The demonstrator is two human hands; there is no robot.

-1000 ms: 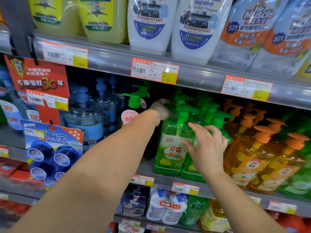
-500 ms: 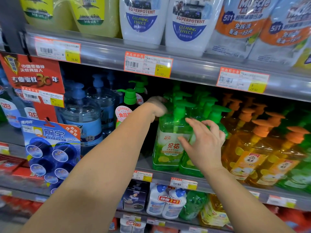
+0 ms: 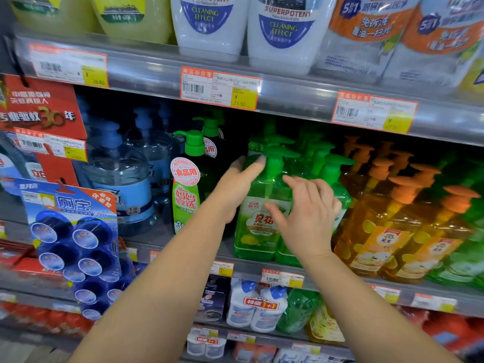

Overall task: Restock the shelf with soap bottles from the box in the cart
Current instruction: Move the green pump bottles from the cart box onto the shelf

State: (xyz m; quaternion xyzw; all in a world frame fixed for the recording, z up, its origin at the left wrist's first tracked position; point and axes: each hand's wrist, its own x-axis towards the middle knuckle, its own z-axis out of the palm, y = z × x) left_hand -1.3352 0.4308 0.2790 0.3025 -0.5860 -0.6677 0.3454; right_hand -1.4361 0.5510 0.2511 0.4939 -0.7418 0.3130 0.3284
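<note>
Green pump soap bottles stand in rows on the middle shelf (image 3: 340, 277). The front green bottle (image 3: 258, 231) carries a white and orange label. My left hand (image 3: 235, 187) lies along its left side, fingers straight and reaching up to the pump neck. My right hand (image 3: 306, 216) is spread in front of that bottle and the neighbouring green bottle (image 3: 339, 191), its fingers relaxed. Whether the right hand touches them is unclear. No cart or box appears in this view.
Orange pump bottles (image 3: 387, 231) crowd the shelf to the right. A dark green bottle (image 3: 187, 195) and clear blue bottles (image 3: 123, 184) stand to the left. A hanging blue pack (image 3: 73, 244) juts out at lower left. White pouches (image 3: 209, 27) fill the shelf above.
My left hand has drawn back from deep among the pumps to the front green bottle's left side. My right hand has stayed in front of the green bottles. The view has shifted slightly.
</note>
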